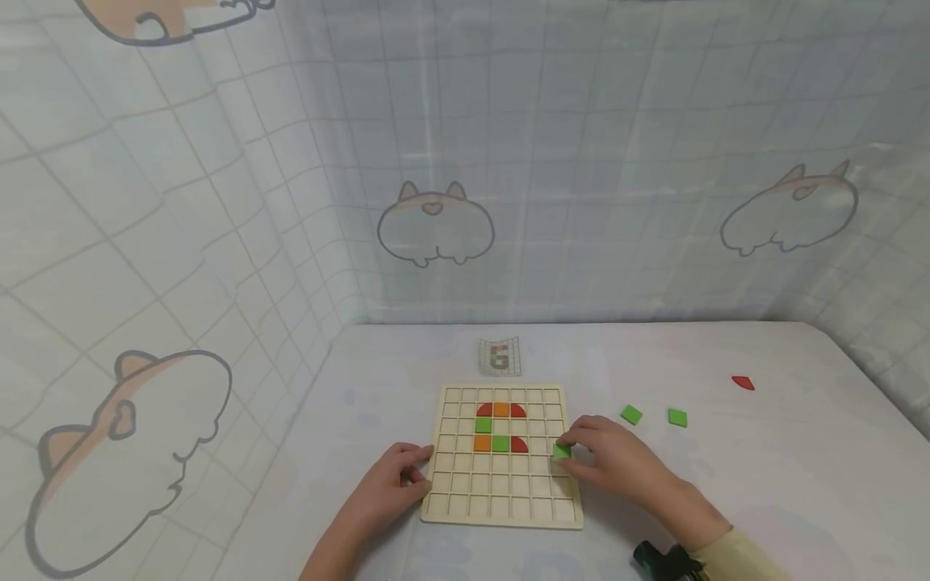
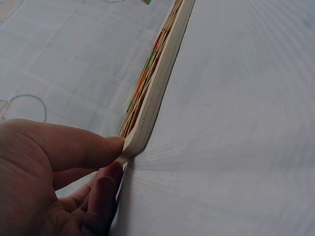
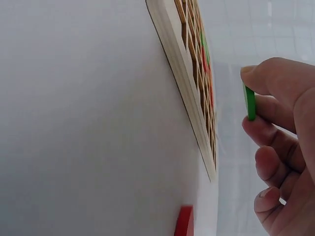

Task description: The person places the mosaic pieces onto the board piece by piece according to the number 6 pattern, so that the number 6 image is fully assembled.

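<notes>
Green, thin, flat tile point(image 3: 251, 104) pinched in right hand point(image 1: 616, 458)

Booth-like place, wider setting unclear: grid-printed sheets point(image 1: 559, 161) with cartoon animals point(image 1: 436, 234), along white desk's point(image 1: 763, 460) far, left and right edges.

The small card point(image 1: 500, 357) bears a blocky 6 or G; marks on the tablecloth point(image 1: 726, 460) are unreadable.

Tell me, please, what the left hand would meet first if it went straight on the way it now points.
The left hand would meet the wooden board at once, since it touches that board's left edge.
</notes>
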### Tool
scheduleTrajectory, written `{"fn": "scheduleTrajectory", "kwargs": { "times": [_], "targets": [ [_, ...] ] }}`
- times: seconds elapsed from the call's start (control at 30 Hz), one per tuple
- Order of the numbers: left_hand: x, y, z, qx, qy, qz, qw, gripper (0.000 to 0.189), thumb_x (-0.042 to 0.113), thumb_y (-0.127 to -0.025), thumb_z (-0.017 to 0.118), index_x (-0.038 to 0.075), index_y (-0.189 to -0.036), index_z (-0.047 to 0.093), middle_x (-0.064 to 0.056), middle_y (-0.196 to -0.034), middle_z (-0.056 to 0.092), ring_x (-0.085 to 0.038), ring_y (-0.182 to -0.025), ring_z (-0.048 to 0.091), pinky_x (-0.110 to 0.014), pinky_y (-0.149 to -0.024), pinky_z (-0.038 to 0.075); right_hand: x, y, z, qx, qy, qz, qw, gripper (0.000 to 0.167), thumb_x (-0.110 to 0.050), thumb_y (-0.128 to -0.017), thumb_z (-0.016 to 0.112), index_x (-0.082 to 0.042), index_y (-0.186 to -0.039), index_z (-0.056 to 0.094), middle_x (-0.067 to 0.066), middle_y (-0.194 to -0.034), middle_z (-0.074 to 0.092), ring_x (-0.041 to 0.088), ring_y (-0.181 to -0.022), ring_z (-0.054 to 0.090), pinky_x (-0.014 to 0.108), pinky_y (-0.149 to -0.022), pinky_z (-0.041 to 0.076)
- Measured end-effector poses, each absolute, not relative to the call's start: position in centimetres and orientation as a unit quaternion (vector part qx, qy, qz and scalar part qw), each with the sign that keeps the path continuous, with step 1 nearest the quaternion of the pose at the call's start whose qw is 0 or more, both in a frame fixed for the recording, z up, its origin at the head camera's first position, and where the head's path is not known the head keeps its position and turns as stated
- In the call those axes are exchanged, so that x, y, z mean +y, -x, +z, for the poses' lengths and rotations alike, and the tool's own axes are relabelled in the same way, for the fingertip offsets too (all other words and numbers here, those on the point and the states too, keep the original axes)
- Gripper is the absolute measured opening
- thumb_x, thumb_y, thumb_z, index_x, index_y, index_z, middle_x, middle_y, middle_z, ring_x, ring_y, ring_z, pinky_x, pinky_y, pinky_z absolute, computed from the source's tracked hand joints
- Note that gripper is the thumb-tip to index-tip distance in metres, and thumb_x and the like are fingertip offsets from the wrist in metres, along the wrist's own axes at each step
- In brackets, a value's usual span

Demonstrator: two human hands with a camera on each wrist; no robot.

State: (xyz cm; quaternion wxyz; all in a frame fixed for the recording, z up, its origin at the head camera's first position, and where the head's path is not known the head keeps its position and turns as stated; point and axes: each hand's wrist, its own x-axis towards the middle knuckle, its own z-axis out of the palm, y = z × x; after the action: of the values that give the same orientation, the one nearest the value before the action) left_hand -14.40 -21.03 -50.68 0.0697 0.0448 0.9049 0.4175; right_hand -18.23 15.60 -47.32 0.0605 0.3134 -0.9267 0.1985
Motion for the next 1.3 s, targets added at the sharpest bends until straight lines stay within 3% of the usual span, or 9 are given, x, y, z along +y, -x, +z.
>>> {"fn": "scheduleTrajectory", "kwargs": {
  "times": [0.2, 0.97, 1.3],
  "targets": [
    [-21.1, 14.4, -50.8, 0.906, -0.044, 0.415, 0.070, 0.053, 0.013, -0.083, 0.076, 0.006, -0.134, 0.062, -0.002, -0.116, 0.053, -0.015, -0.087, 0.054, -0.027, -0.070, 0.043, 14.2, 18.5, -47.4, -0.927, -0.319, 0.192, 0.053, 0.023, -0.035, -0.083, 0.080, -0.021, -0.100, 0.076, -0.015, -0.098, 0.061, 0.005, -0.095, 0.056, 0.031, -0.085, 0.050],
    [-21.2, 14.5, -50.9, 0.908, -0.052, 0.411, 0.064, 0.052, 0.013, -0.084, 0.075, 0.007, -0.134, 0.062, -0.001, -0.115, 0.053, -0.014, -0.087, 0.054, -0.026, -0.071, 0.044, 10.3, 19.4, -48.0, -0.914, -0.363, 0.182, 0.022, 0.020, -0.030, -0.085, 0.079, -0.015, -0.099, 0.078, -0.011, -0.089, 0.059, 0.003, -0.077, 0.049, 0.025, -0.071, 0.047],
    [-21.2, 14.5, -50.8, 0.908, -0.050, 0.411, 0.068, 0.052, 0.013, -0.084, 0.076, 0.007, -0.134, 0.062, -0.001, -0.115, 0.053, -0.014, -0.087, 0.054, -0.026, -0.070, 0.044, 9.6, 19.3, -48.3, -0.911, -0.372, 0.177, 0.016, 0.023, -0.029, -0.085, 0.079, -0.014, -0.102, 0.079, -0.008, -0.091, 0.060, 0.006, -0.081, 0.050, 0.024, -0.072, 0.047]
  ]
}}
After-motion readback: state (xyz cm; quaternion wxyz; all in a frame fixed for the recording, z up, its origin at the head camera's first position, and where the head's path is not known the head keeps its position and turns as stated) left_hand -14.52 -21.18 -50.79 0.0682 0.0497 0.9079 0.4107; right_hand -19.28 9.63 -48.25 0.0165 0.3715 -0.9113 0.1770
